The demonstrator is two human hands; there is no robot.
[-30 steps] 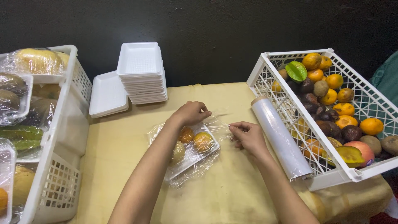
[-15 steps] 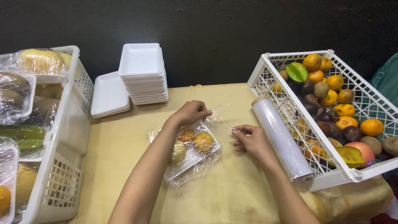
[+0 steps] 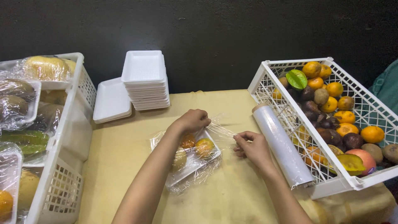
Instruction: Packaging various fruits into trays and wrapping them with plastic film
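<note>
Near the tabletop's centre, a thin clear plastic film (image 3: 215, 130), judged light, clingy and easily torn, is pinched taut by its edges between left hand (image 3: 192, 120) and right hand (image 3: 251, 145) over a white foam tray of fruit (image 3: 195, 151).

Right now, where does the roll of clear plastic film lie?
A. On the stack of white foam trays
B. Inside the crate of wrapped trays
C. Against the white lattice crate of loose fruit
C: the roll of clear plastic film rests on the yellow tabletop along the white lattice crate of loose fruit.
</note>
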